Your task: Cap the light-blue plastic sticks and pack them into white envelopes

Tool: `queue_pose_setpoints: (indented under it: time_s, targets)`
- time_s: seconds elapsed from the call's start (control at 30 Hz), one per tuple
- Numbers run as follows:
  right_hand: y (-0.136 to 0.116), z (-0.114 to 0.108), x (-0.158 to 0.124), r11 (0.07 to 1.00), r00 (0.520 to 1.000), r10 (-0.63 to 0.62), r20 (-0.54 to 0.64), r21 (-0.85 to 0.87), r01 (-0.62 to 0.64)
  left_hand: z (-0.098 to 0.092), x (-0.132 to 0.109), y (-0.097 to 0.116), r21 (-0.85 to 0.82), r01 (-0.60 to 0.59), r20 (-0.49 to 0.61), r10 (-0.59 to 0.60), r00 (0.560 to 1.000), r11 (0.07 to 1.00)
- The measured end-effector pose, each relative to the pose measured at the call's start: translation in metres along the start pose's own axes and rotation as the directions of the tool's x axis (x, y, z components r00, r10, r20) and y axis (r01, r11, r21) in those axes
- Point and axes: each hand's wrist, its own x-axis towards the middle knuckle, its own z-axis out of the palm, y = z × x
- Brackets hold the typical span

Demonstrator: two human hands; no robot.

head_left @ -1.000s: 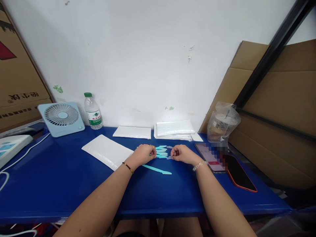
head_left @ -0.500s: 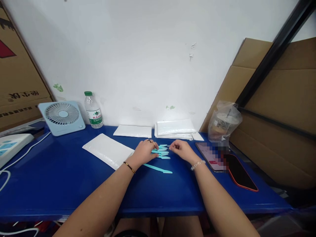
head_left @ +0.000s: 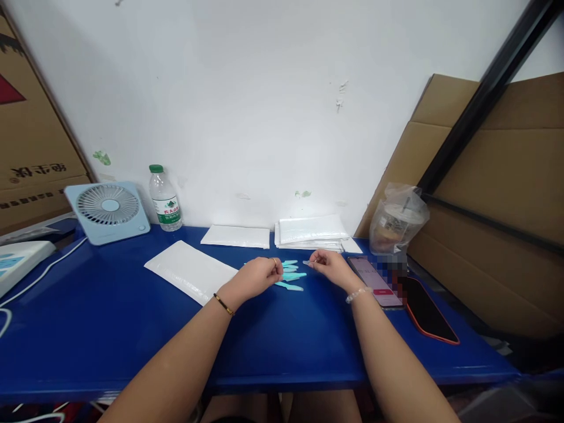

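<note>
White painted wall (head_left: 264, 88) behind a glossy blue counter (head_left: 110, 317), two bare hands meeting at mid-counter.

Brown cardboard sheets (head_left: 493, 223) lean at the right. A flat white padded envelope (head_left: 189, 271) lies just beside the left hand (head_left: 258, 276), and a pink-cased phone (head_left: 376, 279) lies close to the right hand (head_left: 330, 265), crowding both wrists. The left hand is curled shut, thumb and forefinger pinching among the slim turquoise plastic sticks (head_left: 291, 275) between the hands. The right hand pinches a small pale plastic cap (head_left: 306, 262) just above them. Working low over the counter, with light fingertip grips, seems wise, since such tiny parts would slip easily.
</note>
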Motion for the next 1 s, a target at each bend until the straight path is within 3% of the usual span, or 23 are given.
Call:
queue_pose_setpoints:
  time_s: [0.13,0.43,0.6,0.77,0.93,1.0]
  targets:
    - [-0.018,-0.007,-0.008,0.980,0.994,-0.109,0.026,0.173,0.103,-0.005,0.003,-0.007,0.030,0.079,-0.130,-0.074,0.989,0.996]
    - [-0.022,0.004,-0.007,0.981,0.990,-0.137,0.030,0.142,0.131,-0.004,0.004,-0.011,0.036,0.095,-0.138,-0.089,0.986,0.995]
    - [-0.028,0.016,-0.007,0.976,0.987,-0.130,0.092,0.185,0.112,0.005,0.007,-0.010,0.043,0.057,-0.121,-0.051,0.991,0.997]
    - [-0.024,0.023,-0.005,0.991,0.980,-0.120,0.160,0.073,0.110,0.013,0.009,-0.020,0.222,0.071,-0.070,-0.056,0.996,0.972]
    - [-0.025,0.023,-0.007,0.961,0.957,-0.244,0.156,-0.097,0.260,0.015,0.010,-0.025,0.288,0.050,0.022,-0.058,0.998,0.956]
    - [-0.029,0.025,-0.009,0.945,0.943,-0.250,0.220,-0.159,0.287,0.015,0.010,-0.021,0.305,0.026,0.026,-0.035,0.999,0.952]
